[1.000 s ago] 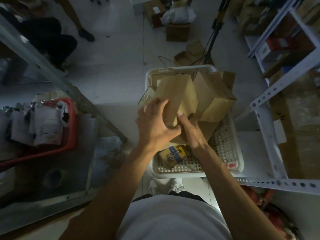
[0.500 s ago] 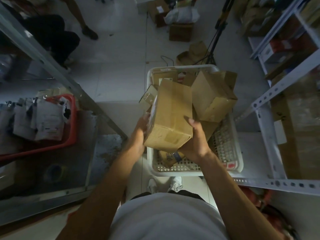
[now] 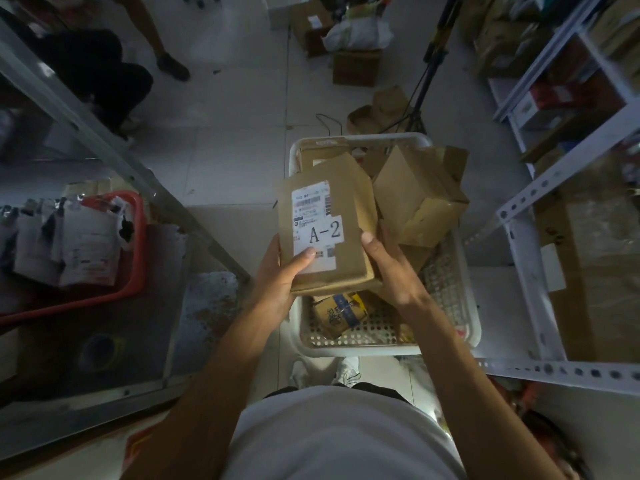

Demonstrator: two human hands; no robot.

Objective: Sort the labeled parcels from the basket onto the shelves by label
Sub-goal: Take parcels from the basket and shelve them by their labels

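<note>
I hold a brown cardboard parcel (image 3: 353, 216) over the white perforated basket (image 3: 388, 346), its label side up, reading "A-2". My left hand (image 3: 280, 271) grips its near left corner with the thumb on the label. My right hand (image 3: 388, 268) grips its right edge. More brown boxes lie in the basket, one large box (image 3: 415, 199) tilted at the right, and a small taped parcel (image 3: 341, 311) lies on the basket floor below my hands.
A grey metal shelf (image 3: 194, 306) stands at the left with a red tray (image 3: 133, 282) of bagged parcels. White slotted shelving (image 3: 519, 244) with cardboard is at the right. Boxes, a tripod and another person's legs (image 3: 152, 32) are on the floor beyond.
The parcel was lifted out of the basket and turned over in both hands, so the "A-2" label now faces me.
</note>
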